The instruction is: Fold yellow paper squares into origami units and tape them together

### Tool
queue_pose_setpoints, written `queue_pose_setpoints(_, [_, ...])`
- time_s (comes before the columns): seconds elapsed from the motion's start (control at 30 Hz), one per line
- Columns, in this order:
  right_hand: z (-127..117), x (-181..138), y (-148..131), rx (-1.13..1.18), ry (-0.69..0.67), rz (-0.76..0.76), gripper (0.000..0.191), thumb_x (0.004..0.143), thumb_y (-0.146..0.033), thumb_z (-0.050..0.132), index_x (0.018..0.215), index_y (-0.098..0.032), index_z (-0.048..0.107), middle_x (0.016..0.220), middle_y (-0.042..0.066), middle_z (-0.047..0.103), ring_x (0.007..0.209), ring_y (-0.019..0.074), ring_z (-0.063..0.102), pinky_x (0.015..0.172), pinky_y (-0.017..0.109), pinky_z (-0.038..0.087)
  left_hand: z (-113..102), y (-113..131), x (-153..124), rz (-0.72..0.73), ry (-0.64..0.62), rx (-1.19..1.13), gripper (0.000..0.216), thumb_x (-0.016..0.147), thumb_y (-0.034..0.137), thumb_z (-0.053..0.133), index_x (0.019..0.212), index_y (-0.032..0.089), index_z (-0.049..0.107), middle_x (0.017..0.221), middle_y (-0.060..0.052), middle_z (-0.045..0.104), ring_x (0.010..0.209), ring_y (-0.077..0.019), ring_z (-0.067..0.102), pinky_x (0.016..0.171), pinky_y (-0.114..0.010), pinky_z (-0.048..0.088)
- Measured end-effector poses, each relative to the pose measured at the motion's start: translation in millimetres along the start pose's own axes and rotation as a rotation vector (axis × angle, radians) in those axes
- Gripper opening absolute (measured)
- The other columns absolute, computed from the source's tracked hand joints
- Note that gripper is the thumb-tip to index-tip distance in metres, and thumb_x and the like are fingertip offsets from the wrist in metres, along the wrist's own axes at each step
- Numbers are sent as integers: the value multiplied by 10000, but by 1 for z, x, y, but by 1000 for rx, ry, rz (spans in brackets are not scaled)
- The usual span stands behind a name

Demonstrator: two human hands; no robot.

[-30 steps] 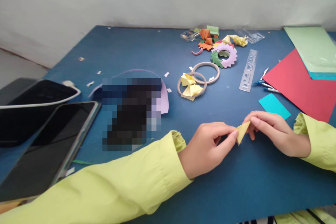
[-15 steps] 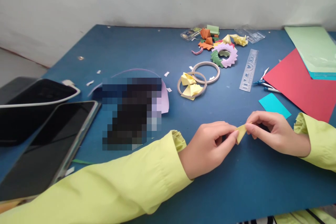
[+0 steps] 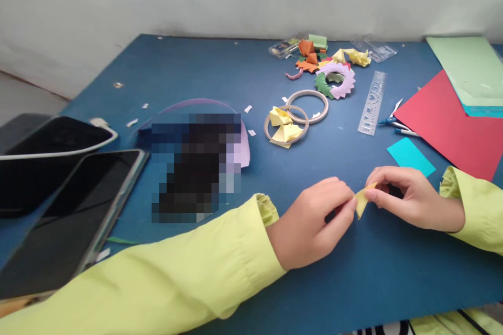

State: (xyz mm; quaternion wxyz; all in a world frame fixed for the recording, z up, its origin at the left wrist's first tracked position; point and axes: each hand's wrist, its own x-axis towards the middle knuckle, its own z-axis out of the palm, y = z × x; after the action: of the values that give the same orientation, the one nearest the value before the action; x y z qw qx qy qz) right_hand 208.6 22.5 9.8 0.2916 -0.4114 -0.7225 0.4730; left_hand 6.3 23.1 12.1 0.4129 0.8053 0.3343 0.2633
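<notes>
A small folded yellow paper piece (image 3: 361,202) is pinched between both my hands just above the blue table (image 3: 204,73). My left hand (image 3: 312,222) grips its left side with thumb and fingertips, the other fingers curled. From the right, my right hand (image 3: 408,198) pinches the upper corner of the piece. Both arms wear yellow-green sleeves.
Two wooden rings (image 3: 295,116) with yellow folded pieces lie behind my hands. Further back sit a paper wreath (image 3: 336,79), coloured folded bits, a clear ruler (image 3: 372,103), a cyan slip (image 3: 411,156), red (image 3: 448,125) and green sheets. Tablets (image 3: 66,214) lie at left.
My fingers have worked the yellow piece smaller and tighter; the right hand's fingers curled in closer. The camera view shifted slightly.
</notes>
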Motion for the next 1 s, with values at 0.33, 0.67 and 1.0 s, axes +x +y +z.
queue_pose_setpoints(0.33, [-2, 1, -1, -35, -99, -81, 172, 885, -267, 553, 764, -156, 603, 704, 11, 621, 643, 87, 537, 589, 206, 412, -3, 0, 4, -81, -16, -93, 274, 922, 189, 385, 678, 160, 506, 639, 22, 477, 592, -96, 446, 593, -213, 372])
queue_pose_setpoints(0.67, [-1, 2, -2, -69, -99, -88, 191, 891, -258, 537, 737, -158, 589, 682, 10, 623, 643, 94, 542, 596, 210, 413, -2, -1, 4, -108, -14, -134, 273, 915, 184, 397, 666, 160, 507, 646, 22, 508, 609, -93, 479, 612, -200, 382])
queue_pose_setpoints(1.0, [-1, 2, 0, -89, -93, -123, 158, 873, -250, 573, 735, -172, 587, 667, -17, 619, 613, 76, 524, 610, 204, 401, -2, 0, 5, -145, -16, -148, 290, 917, 211, 390, 659, 164, 514, 637, 22, 516, 610, -98, 485, 608, -209, 384])
